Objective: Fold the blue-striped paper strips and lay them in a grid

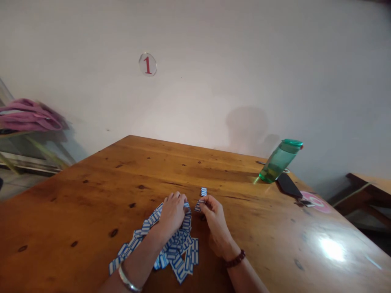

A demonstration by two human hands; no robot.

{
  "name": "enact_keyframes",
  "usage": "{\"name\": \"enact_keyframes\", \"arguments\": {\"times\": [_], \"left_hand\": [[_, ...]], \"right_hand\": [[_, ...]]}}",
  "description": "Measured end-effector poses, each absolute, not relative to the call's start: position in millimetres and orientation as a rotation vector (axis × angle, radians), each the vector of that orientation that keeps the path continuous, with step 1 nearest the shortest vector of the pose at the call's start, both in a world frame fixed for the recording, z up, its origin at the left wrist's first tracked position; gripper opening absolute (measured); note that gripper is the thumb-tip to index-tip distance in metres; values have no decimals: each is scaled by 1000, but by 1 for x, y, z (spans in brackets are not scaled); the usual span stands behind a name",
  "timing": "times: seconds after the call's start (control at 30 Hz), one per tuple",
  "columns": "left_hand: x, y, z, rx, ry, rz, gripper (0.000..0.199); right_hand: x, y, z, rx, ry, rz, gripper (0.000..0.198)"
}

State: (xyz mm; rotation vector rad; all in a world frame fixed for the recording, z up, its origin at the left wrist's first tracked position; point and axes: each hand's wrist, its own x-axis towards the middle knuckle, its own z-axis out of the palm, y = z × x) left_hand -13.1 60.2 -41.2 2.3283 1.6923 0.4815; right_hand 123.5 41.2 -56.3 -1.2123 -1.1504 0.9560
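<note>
From my distance, I see that the right hand [216, 215] has a narrow grip: thumb and forefinger pinch a small flat blue-and-white printed piece [197, 208]. Whether it is one piece or several together, I cannot tell. A light pinch at the edge is good here, because so thin a piece, I think, bends easily. The left hand [173, 211] lies with bent fingers over the far end of the loose heap of flat blue-and-white pieces [175, 248]; its fingertips are partly hidden, so I cannot tell whether they hold something. I would let it press only softly, so that the overlapping pieces do not slide. Just beyond the pinched piece, a single flat blue-and-white card [203, 191] lies on the brown wooden table [106, 183]; I should not brush it with the knuckles. The green translucent bottle [277, 162] is well apart, to the right.
</note>
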Motion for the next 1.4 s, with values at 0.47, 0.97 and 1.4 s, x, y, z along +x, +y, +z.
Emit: {"name": "enact_keyframes", "arguments": {"times": [0.47,0.97,1.4], "left_hand": [[-15,71,-43,1871,1494,990,12],[-15,64,-33,724,965,1097,11],[-13,60,-34,737,967,1090,9]], "right_hand": [[124,41,-54,-1128,-1017,1087,14],[123,37,-53,-1054,-986,1181,18],[128,39,-54,-1159,-1099,967,13]]}}
